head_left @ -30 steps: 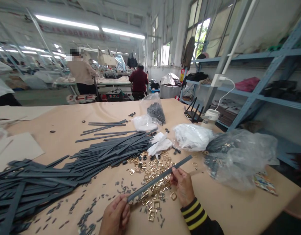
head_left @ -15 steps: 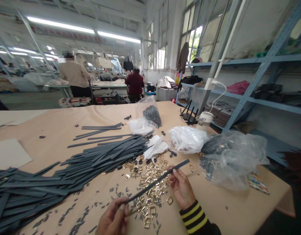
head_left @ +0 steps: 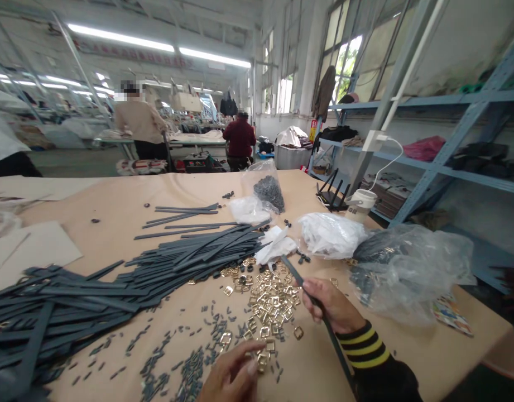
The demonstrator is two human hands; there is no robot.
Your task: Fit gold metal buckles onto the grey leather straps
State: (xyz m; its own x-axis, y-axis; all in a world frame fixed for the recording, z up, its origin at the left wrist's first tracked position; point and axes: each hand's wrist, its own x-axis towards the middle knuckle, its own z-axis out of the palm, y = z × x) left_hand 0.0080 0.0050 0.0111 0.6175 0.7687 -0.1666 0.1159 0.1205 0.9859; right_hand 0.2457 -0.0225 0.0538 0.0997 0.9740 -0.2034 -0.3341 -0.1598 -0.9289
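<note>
My right hand (head_left: 335, 304) is closed round a long dark grey strap (head_left: 341, 353); one end sticks out beyond the fingers and the rest trails down beside my sleeve. Low in the view, my left hand (head_left: 234, 371) reaches to the near edge of a heap of gold square buckles (head_left: 271, 301). Its index finger is stretched out beside a buckle (head_left: 270, 346), with the thumb apart below; I cannot tell whether it touches. Small dark grey loops (head_left: 193, 365) lie scattered left of this hand.
Many dark straps (head_left: 198, 251) are piled at the left and centre. White plastic wrap (head_left: 330, 234), a clear bag (head_left: 424, 273), a black router (head_left: 332, 195) and a white cup (head_left: 361, 201) stand behind and right. Two people work with their backs turned; another is at the far left.
My left hand has let go of the strap and moved right to the buckles. My right hand now holds the strap alone, turned so it points away from me. The view has shifted left.
</note>
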